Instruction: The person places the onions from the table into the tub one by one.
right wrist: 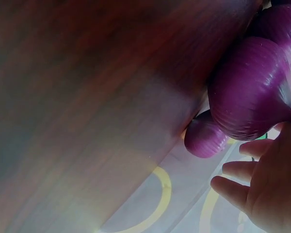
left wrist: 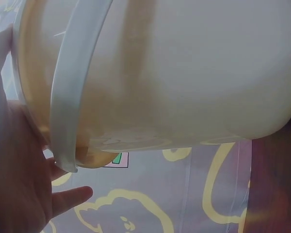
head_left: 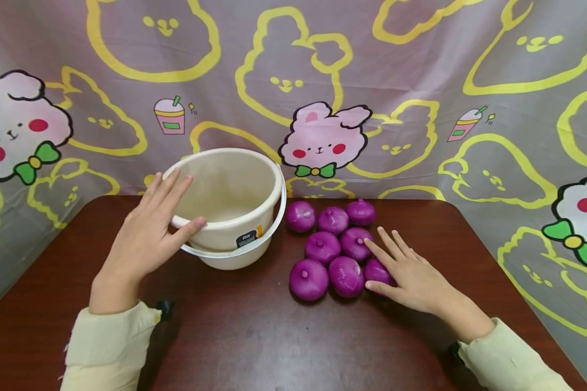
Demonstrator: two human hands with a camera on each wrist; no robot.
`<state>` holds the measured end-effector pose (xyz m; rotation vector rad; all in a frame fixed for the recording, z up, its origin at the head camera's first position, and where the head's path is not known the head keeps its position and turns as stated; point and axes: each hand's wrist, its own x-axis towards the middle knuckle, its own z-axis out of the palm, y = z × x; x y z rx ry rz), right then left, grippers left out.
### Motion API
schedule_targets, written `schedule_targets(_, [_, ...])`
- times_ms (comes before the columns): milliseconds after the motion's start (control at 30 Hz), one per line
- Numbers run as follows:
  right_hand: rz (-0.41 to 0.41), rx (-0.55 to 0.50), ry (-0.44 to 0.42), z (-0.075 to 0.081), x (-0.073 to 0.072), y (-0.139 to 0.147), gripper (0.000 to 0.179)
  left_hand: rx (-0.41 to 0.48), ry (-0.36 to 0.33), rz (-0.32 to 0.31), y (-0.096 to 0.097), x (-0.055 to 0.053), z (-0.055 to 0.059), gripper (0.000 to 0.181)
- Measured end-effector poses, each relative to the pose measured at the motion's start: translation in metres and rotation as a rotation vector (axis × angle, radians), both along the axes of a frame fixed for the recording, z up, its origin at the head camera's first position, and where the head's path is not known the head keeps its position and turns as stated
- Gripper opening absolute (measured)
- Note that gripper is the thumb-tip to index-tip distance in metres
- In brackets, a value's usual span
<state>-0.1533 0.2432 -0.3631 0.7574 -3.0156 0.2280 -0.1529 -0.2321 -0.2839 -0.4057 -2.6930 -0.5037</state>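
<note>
Eight purple onions (head_left: 323,248) sit clustered on a brown table (head_left: 274,347), the right hand (head_left: 413,277) with fingers spread at their right edge, beside a cream bucket (head_left: 220,237) whose rim the left hand (head_left: 149,233) touches, fingers extended.

The dark label (head_left: 247,239) on the bucket (head_left: 216,238) bears lettering too small to read.

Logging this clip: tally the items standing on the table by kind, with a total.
Purple onions: 8
Cream bucket with a handle: 1
Total: 9
</note>
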Motion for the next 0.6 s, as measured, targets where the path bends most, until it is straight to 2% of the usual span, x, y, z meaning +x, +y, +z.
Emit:
schedule_targets(300, [0.049,-0.018,0.021,-0.0001,0.0011,0.0022,0.093,0.0,-0.001,0.003,0.0018,-0.0001,0.0005,0.078])
schedule_targets(600, [0.07,-0.068,-0.032,-0.0014,0.0011,0.0017,0.102,0.014,-0.015,0.011,0.0019,0.0013,-0.0002,0.078])
